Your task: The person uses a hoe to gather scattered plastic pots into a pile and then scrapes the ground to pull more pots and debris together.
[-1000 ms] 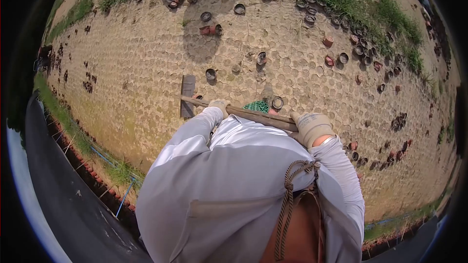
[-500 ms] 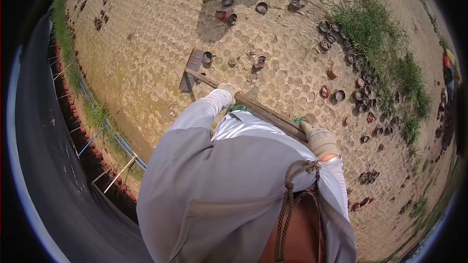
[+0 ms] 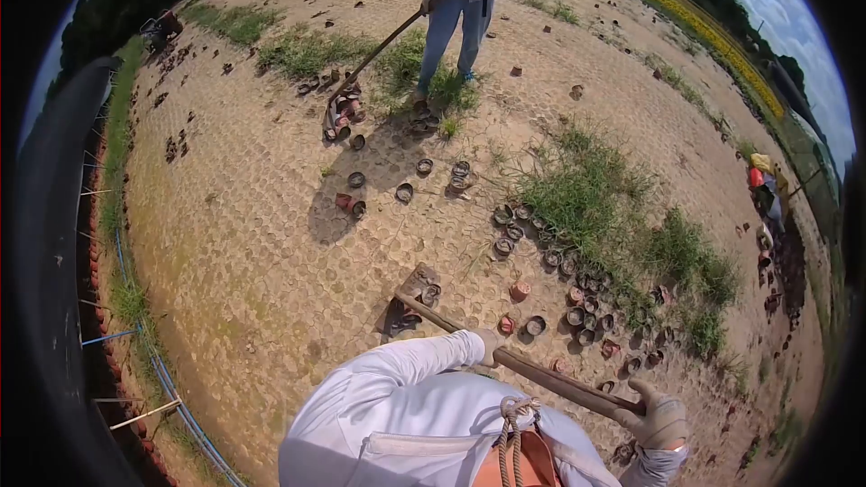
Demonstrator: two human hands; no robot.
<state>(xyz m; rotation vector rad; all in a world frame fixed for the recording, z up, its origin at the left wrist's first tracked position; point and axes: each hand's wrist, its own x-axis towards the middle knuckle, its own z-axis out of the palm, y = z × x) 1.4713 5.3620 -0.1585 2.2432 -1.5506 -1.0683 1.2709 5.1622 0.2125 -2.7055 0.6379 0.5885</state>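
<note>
A wooden-handled scraper [image 3: 557, 382] with a wide flat head [image 3: 413, 299] slants across the ground in front of me. My left hand [image 3: 488, 347], in a pale glove, is closed around the middle of the handle. Near the handle's upper end, my right hand [image 3: 660, 417], also gloved, is wrapped on the wood with the thumb raised. The scraper's head rests on the dirt, with small dark plant pots [image 3: 431, 294] against its right side. To the right of the head stand a reddish pot [image 3: 506, 324] and a black-rimmed pot [image 3: 535, 326].
Ahead, another person [image 3: 456, 9] holds a long-handled tool [image 3: 379, 50] by a heap of pots [image 3: 345, 113]. More pots line a grass patch [image 3: 586, 189] at right. Blue pipes [image 3: 180, 401] and black sheeting [image 3: 45, 271] run along the left.
My view has tilted up, bringing the other person into sight. The scraper's head now has pots gathered against it. Both my hands keep hold of the handle.
</note>
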